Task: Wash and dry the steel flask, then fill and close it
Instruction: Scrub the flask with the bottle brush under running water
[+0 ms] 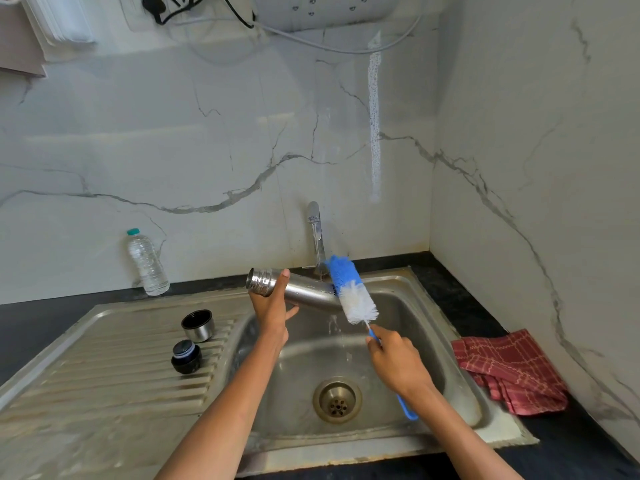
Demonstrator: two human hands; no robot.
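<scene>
1. The left hand (273,306) grips the steel flask (294,289) near its threaded neck, thumb over the top and fingers curled beneath. The right hand (394,362) is clamped round the thin blue handle of a bottle brush (349,292).
2. The stainless sink (460,393) has a round basin with a drain and a ribbed draining board on the left.
3. The flask lies nearly level above the basin, open mouth to the left; its smooth cylindrical body runs right, where the fluffy blue-and-white bristles touch its base end, under the tap (317,237).
4. A red checked cloth (512,372) lies crumpled on the dark counter, right of the sink.
5. A clear plastic water bottle (147,265) stands by the marble-patterned wall.
6. A steel cup lid (197,325) and a black stopper (186,356) sit on the draining board.
</scene>
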